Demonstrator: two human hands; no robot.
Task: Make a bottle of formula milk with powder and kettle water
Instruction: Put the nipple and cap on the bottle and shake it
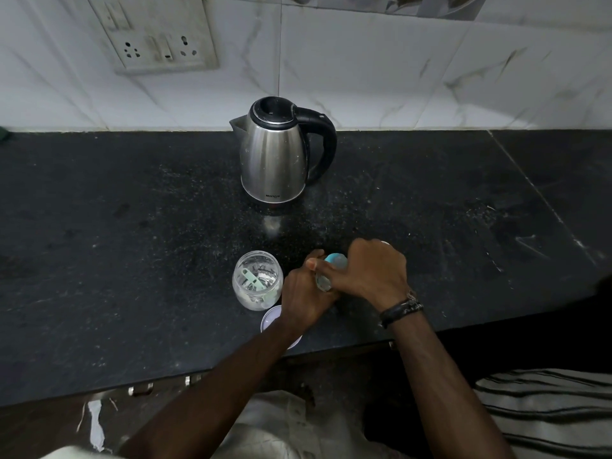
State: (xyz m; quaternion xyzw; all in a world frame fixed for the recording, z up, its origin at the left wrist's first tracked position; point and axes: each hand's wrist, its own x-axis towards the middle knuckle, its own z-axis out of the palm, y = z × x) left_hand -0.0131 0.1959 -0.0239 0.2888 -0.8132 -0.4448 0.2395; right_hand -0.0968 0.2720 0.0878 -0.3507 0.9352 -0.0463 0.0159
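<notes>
A clear baby bottle (323, 281) with a light blue top (335, 259) stands on the black counter, mostly hidden by both hands. My left hand (304, 298) is wrapped around its body. My right hand (371, 271) is closed over its blue top from the right. Just left of the bottle an open clear glass jar (257, 279) holds white powder and a pale green scoop (253, 279). The jar's whitish lid (271, 318) lies flat under my left wrist. A steel electric kettle (275, 154) with a black lid and handle stands at the back, lid closed.
The black stone counter (132, 243) carries a dusting of white specks around the kettle. A tiled wall with a socket panel (155, 38) rises behind it. The counter's front edge (165, 382) runs just under my forearms, with drawer handles below.
</notes>
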